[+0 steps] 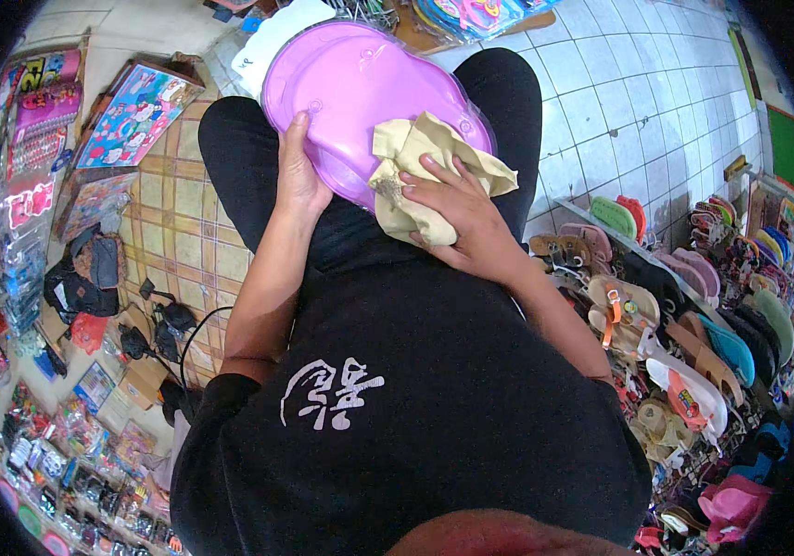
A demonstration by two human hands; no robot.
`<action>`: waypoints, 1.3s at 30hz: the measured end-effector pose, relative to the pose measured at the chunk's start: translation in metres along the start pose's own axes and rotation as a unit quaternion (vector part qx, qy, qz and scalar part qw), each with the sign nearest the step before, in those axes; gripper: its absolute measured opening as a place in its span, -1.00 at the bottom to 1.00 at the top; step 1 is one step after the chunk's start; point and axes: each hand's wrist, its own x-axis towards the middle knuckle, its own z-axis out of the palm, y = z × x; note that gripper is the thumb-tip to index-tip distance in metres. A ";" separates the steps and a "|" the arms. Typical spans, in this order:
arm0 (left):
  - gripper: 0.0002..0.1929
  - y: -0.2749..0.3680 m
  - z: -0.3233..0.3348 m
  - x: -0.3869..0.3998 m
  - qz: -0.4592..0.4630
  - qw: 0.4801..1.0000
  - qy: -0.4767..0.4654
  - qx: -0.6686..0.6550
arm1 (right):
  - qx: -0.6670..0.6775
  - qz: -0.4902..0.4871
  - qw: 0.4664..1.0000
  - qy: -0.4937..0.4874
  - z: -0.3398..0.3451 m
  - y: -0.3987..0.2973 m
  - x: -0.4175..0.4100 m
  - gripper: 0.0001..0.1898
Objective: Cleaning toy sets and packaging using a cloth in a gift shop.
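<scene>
A shiny pink-purple plastic panel (362,83) with a curved outline and a clear film edge rests tilted over my crossed legs. My left hand (303,170) grips its near left rim, the thumb lying on top of the surface. In my right hand (456,215) is a crumpled pale yellow cloth (417,156), pressed against the panel's lower right part. Dark smudges mark the cloth near my fingers. Behind the panel, a white card (254,59) with handwritten marks sticks out at the upper left.
Packaged toys (473,14) lie beyond my knees. Rows of sandals (626,313) stand close on my right. To my left are a cartoon-printed box (139,115), a black bag (84,285) and hanging packaged goods (32,201). A black cable (192,340) curves beside my left arm.
</scene>
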 end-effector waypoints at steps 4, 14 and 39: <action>-0.34 0.005 0.006 0.002 -0.016 1.000 0.005 -0.009 | 0.018 0.000 1.000 -0.009 -0.005 0.001 0.000 -0.29; -0.43 0.013 0.016 0.005 0.040 0.994 0.061 0.077 | 0.048 -0.008 0.999 -0.006 -0.012 0.005 -0.001 -0.33; -0.34 0.022 0.041 -0.016 0.108 0.981 0.033 0.157 | 0.030 -0.014 0.999 0.016 -0.015 0.008 -0.023 -0.35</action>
